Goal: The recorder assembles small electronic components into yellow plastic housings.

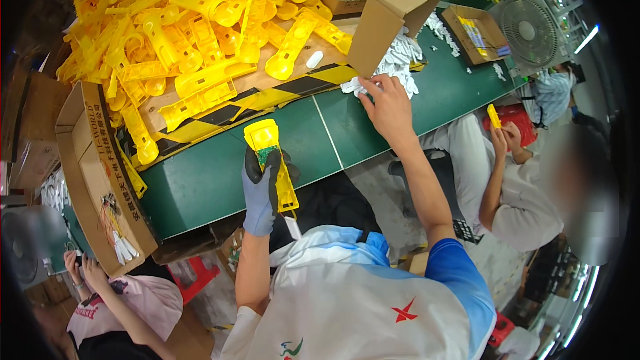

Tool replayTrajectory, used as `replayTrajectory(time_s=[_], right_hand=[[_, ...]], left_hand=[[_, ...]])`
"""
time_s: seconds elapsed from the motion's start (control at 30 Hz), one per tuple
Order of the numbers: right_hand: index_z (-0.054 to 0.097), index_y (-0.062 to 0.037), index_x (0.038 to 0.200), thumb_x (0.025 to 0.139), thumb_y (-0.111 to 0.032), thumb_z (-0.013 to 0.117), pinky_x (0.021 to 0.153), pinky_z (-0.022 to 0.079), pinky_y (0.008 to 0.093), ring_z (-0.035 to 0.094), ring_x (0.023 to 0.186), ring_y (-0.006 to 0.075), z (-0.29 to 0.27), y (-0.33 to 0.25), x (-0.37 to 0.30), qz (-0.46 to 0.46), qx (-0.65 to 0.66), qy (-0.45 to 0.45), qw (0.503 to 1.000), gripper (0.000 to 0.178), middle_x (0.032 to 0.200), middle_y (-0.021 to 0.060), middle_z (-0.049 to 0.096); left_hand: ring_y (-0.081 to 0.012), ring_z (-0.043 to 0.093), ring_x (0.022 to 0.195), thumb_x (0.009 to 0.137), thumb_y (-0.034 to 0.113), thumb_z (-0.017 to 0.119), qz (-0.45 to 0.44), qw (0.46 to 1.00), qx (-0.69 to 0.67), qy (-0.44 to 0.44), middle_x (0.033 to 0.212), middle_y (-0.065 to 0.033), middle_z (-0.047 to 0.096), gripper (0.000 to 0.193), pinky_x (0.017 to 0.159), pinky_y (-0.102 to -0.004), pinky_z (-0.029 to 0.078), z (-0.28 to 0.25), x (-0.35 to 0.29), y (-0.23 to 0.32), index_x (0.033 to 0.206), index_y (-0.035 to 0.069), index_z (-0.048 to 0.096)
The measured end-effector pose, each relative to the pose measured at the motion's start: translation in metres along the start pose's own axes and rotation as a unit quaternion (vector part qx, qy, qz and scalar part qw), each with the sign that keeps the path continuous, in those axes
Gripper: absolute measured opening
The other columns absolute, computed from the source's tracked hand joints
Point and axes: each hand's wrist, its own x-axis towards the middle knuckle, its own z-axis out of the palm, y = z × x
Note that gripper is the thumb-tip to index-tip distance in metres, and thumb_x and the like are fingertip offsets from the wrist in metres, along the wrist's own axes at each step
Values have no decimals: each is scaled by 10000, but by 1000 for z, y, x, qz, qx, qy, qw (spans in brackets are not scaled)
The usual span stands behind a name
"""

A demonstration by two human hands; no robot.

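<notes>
My left hand (261, 190), in a grey glove with dark fingers, is closed around a long yellow plastic housing (261, 133). A green circuit board (267, 155) sits inside the housing. At its lower end hangs a flat white rectangular piece (292, 228), apparently on a thin lead. My bare right hand (388, 110) reaches to the near edge of a heap of small white plastic pieces (400, 57). Its thumb and index finger are bent and apart, their tips touching the pieces. Whether one is between them is hard to make out.
Many yellow housings (200, 40) lie heaped on a wooden board edged with black-and-yellow tape (247, 101). A tipped cardboard box (387, 17) stands behind the white heap. Another carton (100, 180) with wired white parts is at left. Co-workers sit left and right; a fan (528, 25) stands far right.
</notes>
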Motion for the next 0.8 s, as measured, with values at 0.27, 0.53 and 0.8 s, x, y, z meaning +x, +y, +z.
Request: replayTrajectory(time_s=[0.27, 0.53, 0.8], right_hand=[[721, -100, 1005, 779, -148, 755, 776, 485, 375, 571, 909, 251, 6, 12, -3, 9, 77, -7, 997, 234, 949, 44, 594], [674, -21, 986, 908, -77, 664, 592, 503, 247, 646, 648, 124, -2, -47, -12, 124, 459, 5, 879, 97, 714, 61, 673], [672, 6, 975, 884, -43, 684, 603, 513, 203, 631, 671, 86, -8, -111, -30, 125, 782, -242, 560, 104, 802, 44, 667]], left_hand=[[-184, 618, 685, 988, 213, 578, -30, 993, -111, -34, 872, -87, 602, 290, 619, -319, 528, 0, -5, 9, 1229, 83, 482], [-220, 607, 673, 1006, 418, 489, -15, 999, -50, -11, 827, -97, 582, 372, 617, -338, 508, 1, -1, 3, 1145, 73, 474], [-149, 651, 853, 999, 318, 569, -14, 995, -96, 1, 1018, -71, 653, 369, 687, -274, 537, -10, -2, -9, 1271, 79, 500]])
